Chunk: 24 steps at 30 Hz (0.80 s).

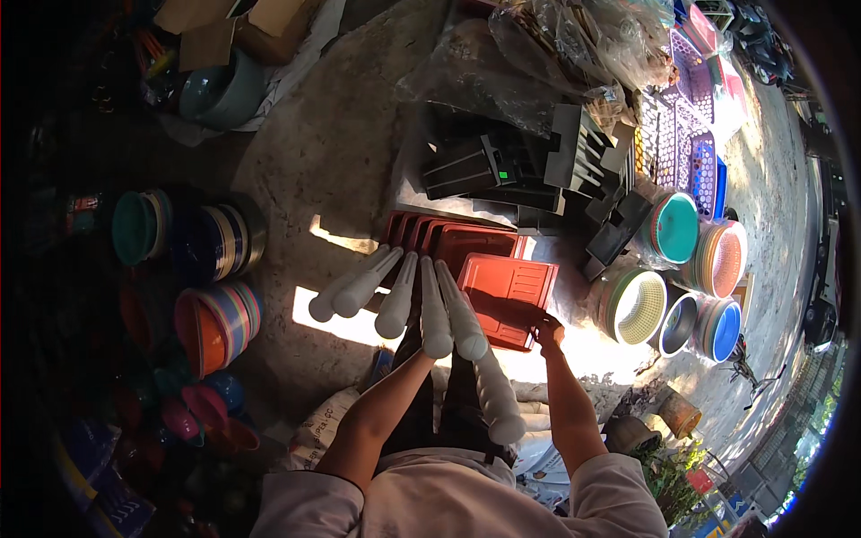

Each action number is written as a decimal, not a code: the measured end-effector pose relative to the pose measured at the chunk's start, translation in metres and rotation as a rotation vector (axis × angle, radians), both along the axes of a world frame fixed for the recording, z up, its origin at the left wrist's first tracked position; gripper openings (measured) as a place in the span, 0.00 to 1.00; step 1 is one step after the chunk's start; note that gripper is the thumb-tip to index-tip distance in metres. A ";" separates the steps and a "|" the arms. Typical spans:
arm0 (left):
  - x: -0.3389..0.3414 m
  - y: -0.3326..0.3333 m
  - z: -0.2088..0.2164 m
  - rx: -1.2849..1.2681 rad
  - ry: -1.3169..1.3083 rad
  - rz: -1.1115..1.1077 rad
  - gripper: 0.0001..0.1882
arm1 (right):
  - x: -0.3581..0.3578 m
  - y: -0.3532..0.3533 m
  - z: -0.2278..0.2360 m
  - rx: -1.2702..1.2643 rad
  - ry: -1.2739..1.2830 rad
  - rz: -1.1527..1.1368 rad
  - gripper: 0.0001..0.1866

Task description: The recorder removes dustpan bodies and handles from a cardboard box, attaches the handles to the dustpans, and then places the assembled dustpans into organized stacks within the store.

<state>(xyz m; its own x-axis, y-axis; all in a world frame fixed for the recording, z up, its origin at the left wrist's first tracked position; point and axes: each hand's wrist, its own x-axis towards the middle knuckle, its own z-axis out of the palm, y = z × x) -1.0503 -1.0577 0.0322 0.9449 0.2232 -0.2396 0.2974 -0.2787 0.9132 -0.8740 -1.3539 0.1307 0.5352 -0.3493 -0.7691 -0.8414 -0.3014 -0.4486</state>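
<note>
Between and beyond the person's two forearms, a row of overlapping red plastic dustpans lay with long, white, round-ended handles fanned toward the body. The right hand was at the right-hand edge of the nearest pan, its fingers bent beside the rim; whether they grasped it or only touched it could not be told. The left hand was largely hidden by the handle ends, left of and below that pan, and its state could not be told. Beyond the row lay a jumble of black plastic trays, with crumpled clear plastic wrapping farther off. To the right, round multicoloured baskets stood in nested stacks; to the left, stacked coloured basins stood well apart from the hands, across the grey concrete floor.
</note>
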 end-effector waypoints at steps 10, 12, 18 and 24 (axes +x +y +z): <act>-0.219 0.062 0.061 -0.283 0.142 0.094 0.23 | 0.045 -0.021 -0.115 -0.072 -0.111 0.125 0.16; -0.245 0.101 0.084 -0.276 0.200 0.157 0.23 | 0.046 0.041 -0.085 -0.137 -0.088 0.279 0.16; -0.187 0.089 0.063 -0.463 0.222 0.210 0.22 | 0.065 0.026 -0.082 -0.223 -0.162 0.333 0.16; -0.156 0.076 0.058 -0.609 0.288 0.325 0.22 | 0.061 0.037 -0.073 -0.011 0.042 0.464 0.36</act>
